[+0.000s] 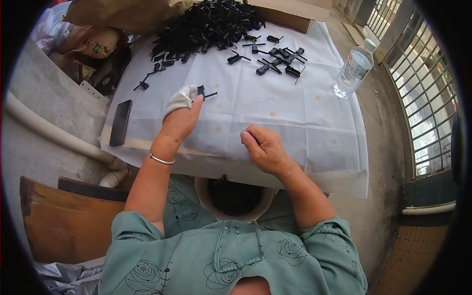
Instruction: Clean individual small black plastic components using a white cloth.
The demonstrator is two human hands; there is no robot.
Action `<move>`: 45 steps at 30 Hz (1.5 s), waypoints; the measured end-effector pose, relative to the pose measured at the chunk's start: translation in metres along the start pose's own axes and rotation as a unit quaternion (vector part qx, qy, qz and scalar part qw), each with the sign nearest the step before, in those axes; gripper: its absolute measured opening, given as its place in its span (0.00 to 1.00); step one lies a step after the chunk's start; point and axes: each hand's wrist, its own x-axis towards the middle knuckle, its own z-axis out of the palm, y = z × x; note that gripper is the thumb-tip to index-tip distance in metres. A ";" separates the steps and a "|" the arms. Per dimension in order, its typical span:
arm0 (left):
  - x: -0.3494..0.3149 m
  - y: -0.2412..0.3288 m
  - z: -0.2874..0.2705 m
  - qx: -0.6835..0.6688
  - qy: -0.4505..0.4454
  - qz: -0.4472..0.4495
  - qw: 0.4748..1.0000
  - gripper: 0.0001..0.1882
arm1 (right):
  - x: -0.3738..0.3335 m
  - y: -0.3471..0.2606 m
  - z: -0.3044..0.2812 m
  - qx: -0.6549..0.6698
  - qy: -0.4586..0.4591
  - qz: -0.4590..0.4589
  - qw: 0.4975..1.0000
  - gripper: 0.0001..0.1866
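A small black plastic part with a thin arm [201, 91] is pinched between the thumb and fingers of my left hand [180, 120]. White cloth, apparently a partial glove [176, 100], covers the fingers of that hand and leaves the thumb bare. Over the near part of the table, my right hand [267, 150] is closed, its fingertips curled in; whether anything small is inside is hidden. Beyond both hands lies a big heap of similar black parts [206, 27]. A smaller loose group of black parts [280, 60] is spread to its right.
A white sheet [236, 110] covers the table. On its left edge lies a dark phone [121, 123]; a clear water bottle [353, 71] stands at the right. A cardboard box [285, 18] is at the back. Between my knees sits a bucket [200, 194] with a dark inside.
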 end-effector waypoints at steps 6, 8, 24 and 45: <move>0.046 0.022 0.016 0.211 -0.093 -0.140 0.963 0.15 | 0.001 -0.001 0.000 -0.047 0.017 -0.033 0.998 0.08; 0.030 0.053 0.019 0.176 -0.119 -0.161 0.964 0.14 | 0.001 0.000 -0.003 -0.090 0.057 -0.030 0.994 0.07; -0.105 0.107 0.003 -0.385 -0.128 -0.022 0.914 0.13 | -0.005 -0.032 -0.001 0.029 0.127 -0.085 0.988 0.07; -0.176 0.127 -0.021 -0.168 0.114 0.201 0.959 0.16 | -0.045 -0.096 0.010 0.200 -0.134 -0.003 0.971 0.12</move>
